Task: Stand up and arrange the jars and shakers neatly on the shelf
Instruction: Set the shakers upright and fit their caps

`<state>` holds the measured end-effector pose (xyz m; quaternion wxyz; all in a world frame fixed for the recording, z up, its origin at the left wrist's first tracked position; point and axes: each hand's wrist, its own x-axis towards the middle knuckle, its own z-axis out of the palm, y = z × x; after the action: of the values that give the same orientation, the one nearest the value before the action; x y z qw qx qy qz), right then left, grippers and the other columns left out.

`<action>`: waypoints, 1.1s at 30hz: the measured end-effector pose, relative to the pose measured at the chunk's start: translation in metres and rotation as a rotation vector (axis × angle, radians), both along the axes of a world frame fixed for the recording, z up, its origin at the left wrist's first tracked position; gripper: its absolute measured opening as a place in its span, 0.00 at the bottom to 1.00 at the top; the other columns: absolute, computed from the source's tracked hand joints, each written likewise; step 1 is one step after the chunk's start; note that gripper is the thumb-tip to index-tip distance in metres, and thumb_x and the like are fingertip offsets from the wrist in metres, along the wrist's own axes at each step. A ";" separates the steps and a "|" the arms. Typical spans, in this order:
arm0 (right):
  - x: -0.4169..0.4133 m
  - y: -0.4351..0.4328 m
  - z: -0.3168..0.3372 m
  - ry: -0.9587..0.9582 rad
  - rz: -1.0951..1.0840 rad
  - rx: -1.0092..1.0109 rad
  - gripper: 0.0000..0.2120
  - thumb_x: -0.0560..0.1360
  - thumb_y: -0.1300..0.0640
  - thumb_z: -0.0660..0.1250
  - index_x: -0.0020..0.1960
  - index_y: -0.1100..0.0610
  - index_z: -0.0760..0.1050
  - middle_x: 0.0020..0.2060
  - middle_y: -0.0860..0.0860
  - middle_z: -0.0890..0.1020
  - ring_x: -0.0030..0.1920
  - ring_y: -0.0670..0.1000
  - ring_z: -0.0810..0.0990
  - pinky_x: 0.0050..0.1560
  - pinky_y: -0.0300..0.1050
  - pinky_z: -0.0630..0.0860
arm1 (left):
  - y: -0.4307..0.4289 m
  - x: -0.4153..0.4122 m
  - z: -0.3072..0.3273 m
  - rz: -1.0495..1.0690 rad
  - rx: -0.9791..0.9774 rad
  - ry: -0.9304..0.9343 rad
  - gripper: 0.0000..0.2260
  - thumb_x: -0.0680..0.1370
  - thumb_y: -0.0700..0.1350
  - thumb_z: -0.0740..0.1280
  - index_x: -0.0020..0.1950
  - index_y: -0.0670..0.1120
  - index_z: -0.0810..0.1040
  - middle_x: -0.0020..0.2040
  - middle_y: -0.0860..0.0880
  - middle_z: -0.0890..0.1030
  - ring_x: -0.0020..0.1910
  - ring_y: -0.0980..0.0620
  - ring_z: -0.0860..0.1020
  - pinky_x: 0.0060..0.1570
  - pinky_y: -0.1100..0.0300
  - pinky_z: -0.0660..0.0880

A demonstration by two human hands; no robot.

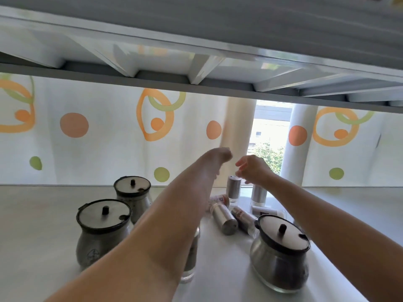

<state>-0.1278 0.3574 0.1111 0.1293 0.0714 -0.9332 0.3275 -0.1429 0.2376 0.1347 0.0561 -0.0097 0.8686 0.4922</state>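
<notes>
Steel jars [104, 234] and two shakers [234, 189] are up, but we've got fallen shakers [224, 220] left to stand; right hand [251, 168] loose and empty, left hand [218, 158] unclear.

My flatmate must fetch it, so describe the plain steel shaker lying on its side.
On the shelf, look below the gap in the dotted curtain. Just left of the right-hand black-lidded jar, the steel shaker lies on its side, holed top toward the camera. The shakers behind it stand upright; the bottles beside it carry red labels.
</notes>
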 end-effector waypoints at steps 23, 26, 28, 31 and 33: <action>0.017 -0.076 -0.019 -0.123 0.276 0.707 0.21 0.68 0.58 0.74 0.61 0.54 0.75 0.53 0.52 0.81 0.36 0.47 0.72 0.33 0.37 0.70 | -0.079 0.010 -0.027 0.030 -0.005 -0.405 0.27 0.81 0.56 0.46 0.65 0.38 0.72 0.65 0.33 0.72 0.63 0.32 0.72 0.54 0.33 0.73; 0.016 -0.079 -0.021 -0.102 0.242 0.761 0.21 0.68 0.57 0.74 0.59 0.53 0.75 0.52 0.53 0.81 0.43 0.51 0.76 0.41 0.42 0.71 | -0.081 0.012 -0.035 0.041 0.048 -0.424 0.26 0.81 0.55 0.48 0.67 0.37 0.69 0.65 0.32 0.71 0.62 0.30 0.73 0.58 0.32 0.71; 0.013 -0.081 -0.024 -0.079 0.227 0.800 0.21 0.67 0.56 0.74 0.58 0.52 0.75 0.51 0.52 0.81 0.49 0.53 0.79 0.42 0.43 0.70 | -0.084 0.010 -0.041 0.054 0.114 -0.422 0.26 0.81 0.56 0.49 0.67 0.36 0.68 0.65 0.31 0.70 0.61 0.28 0.73 0.59 0.32 0.69; 0.008 -0.082 -0.025 -0.061 0.212 0.828 0.20 0.66 0.54 0.75 0.57 0.51 0.76 0.50 0.51 0.81 0.51 0.54 0.80 0.42 0.43 0.70 | -0.085 0.007 -0.044 0.072 0.157 -0.410 0.27 0.81 0.57 0.49 0.66 0.36 0.68 0.66 0.31 0.71 0.61 0.29 0.74 0.61 0.35 0.70; 0.006 -0.082 -0.024 -0.075 0.204 0.837 0.21 0.66 0.54 0.75 0.58 0.51 0.76 0.50 0.51 0.81 0.51 0.53 0.80 0.42 0.43 0.71 | -0.085 0.006 -0.041 0.069 0.126 -0.407 0.31 0.80 0.60 0.46 0.66 0.36 0.69 0.66 0.31 0.71 0.62 0.31 0.75 0.62 0.39 0.71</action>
<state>-0.1218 0.2756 0.0872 0.0224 0.1975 -0.9779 -0.0655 -0.1366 0.1531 0.0940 0.2137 -0.1352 0.8059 0.5353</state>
